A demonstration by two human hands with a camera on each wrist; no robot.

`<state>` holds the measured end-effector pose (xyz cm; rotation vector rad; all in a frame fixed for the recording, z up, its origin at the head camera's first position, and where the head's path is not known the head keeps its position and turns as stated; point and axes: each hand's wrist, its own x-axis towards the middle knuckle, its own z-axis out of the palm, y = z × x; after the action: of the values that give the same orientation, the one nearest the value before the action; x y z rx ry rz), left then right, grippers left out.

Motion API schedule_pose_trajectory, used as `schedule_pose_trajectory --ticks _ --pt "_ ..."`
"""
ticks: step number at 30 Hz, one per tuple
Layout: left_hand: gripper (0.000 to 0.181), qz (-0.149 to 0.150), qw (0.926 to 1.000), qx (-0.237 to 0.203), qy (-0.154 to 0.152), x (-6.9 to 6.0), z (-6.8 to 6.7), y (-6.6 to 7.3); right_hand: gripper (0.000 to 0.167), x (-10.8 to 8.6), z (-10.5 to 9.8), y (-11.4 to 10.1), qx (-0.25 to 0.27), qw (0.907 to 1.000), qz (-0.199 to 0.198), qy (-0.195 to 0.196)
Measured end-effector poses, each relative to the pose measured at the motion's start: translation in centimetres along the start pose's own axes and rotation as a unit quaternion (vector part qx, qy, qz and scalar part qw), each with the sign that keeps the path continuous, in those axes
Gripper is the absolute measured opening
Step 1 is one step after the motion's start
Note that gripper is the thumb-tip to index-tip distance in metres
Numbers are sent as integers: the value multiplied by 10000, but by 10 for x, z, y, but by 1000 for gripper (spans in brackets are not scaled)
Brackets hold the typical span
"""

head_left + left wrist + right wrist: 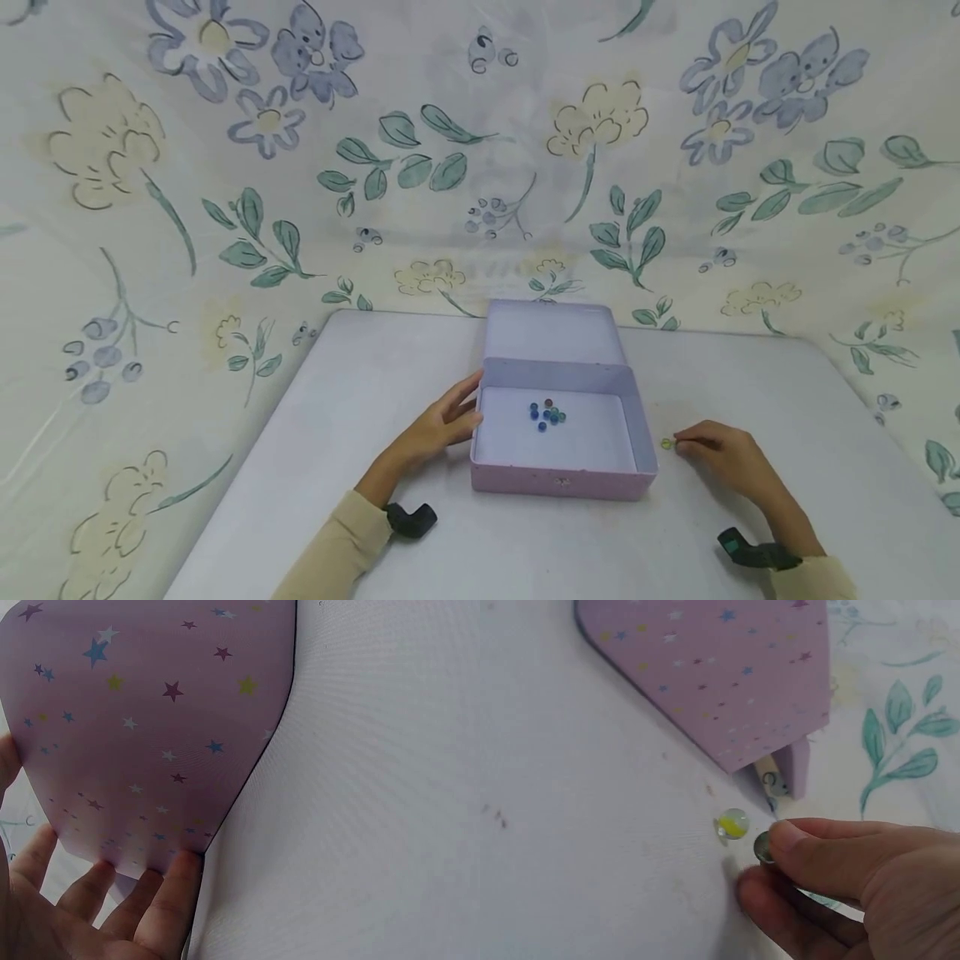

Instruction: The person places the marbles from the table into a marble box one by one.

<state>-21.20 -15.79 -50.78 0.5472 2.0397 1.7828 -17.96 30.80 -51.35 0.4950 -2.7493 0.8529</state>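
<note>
An open lilac tin box [562, 481] stands before me, with several blue and green glass marbles [553, 418] and one brown marble [549, 402] on its floor. My left hand [442, 425] rests against the box's left side. In the left wrist view its extended fingers [169, 900] touch the star-printed wall. To the right of the box, my right hand [723, 458] pinches a dark greenish marble [762, 847] between thumb and fingers. Beside those fingertips, a clear marble with a yellow swirl [733, 823] lies on the table.
The box's lid [551, 329] is tipped back behind it. A white table [420, 567] carries everything. Behind and at both sides hangs a flower-printed cloth [517, 108]. Each wrist wears a black camera mount [411, 521].
</note>
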Motion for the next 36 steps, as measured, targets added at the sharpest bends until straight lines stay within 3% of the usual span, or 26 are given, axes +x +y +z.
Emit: schedule_pose_trajectory --ticks 10,15,23,36 --pt "74 -7 10000 -43 26 -2 -1 1 16 8 -13 -10 1305 9910 -238 -155" --pt "74 -7 10000 -35 40 -1 -1 1 17 22 -26 -24 1311 9899 -487 -217" --pt "73 -21 10000 -76 39 -1 1 2 17 58 -40 -47 1193 9884 -764 -544" --pt "73 17 10000 41 37 0 0 1 16 116 -31 -88 1117 9807 -1273 -974"
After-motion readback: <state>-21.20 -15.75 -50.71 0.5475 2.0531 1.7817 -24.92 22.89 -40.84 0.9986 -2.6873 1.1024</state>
